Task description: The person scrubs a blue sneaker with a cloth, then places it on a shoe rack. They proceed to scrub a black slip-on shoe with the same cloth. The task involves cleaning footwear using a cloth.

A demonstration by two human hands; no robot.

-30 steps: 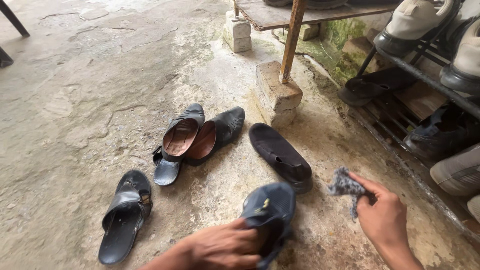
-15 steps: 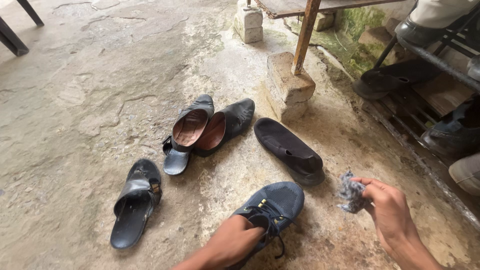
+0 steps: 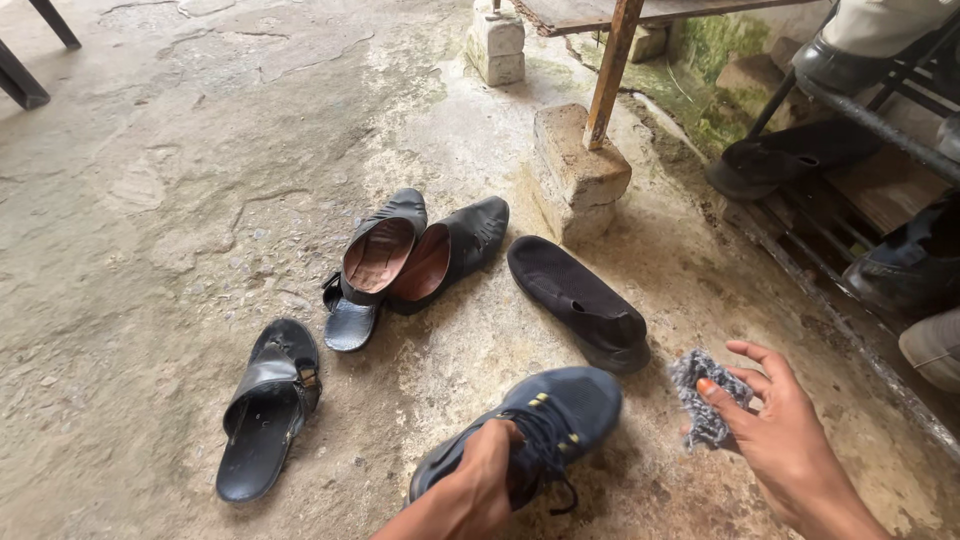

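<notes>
The biggest thing is the rough concrete floor (image 3: pixel 180 200), grey and cracked, with everything lying on it. On the right stands a dark metal shoe rack (image 3: pixel 880 125) with shoes on its bars. A rusty table leg (image 3: pixel 610 70) rests on a stone block (image 3: pixel 578 170) near the top middle. Below the block lies a black slip-on shoe (image 3: pixel 580 300), flat on the floor with its toe pointing down to the right. To its left sit 2 black leather shoes (image 3: pixel 420 255) with brown insides, touching each other side by side, and a small black sandal (image 3: pixel 350 322) peeks out from under the left one. Farther left, well apart, lies 1 black sandal (image 3: pixel 265 405) with a buckle. At the bottom middle is a dark blue sneaker (image 3: pixel 545 425) with black laces and little yellow bits, its toe pointing up to the right, just below the slip-on shoe. The left hand (image 3: pixel 485 480) is closed on the back part of the sneaker, holding it by the opening. The right hand (image 3: pixel 775 435) pinches a small grey cloth (image 3: pixel 700 395) between thumb and fingers, while its other fingers are spread out. The cloth is just beside the sneaker's toe, not touching it.
</notes>
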